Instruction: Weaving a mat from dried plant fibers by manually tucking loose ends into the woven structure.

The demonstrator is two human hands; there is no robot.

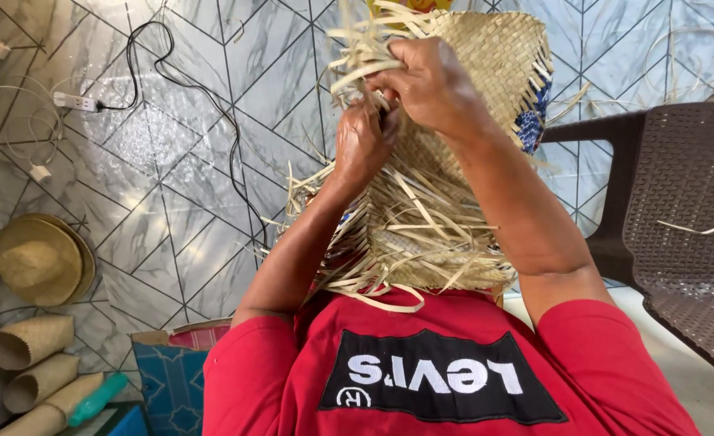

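Fingertips hidden among loose strips; both hands, left (362, 145) and right (429, 85), clench the woven mat (486, 56), running lengthwise away from the body.

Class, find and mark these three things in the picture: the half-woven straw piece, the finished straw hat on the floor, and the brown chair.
half-woven straw piece (486, 56), head view, on the tightly woven upper panel.
finished straw hat (38, 260), head view, on its crown.
brown chair (684, 186), head view, on its mesh surface.

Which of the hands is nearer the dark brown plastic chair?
Right. The right hand grips the woven straw piece on the side toward the dark brown plastic chair; the left hand grips it farther away.
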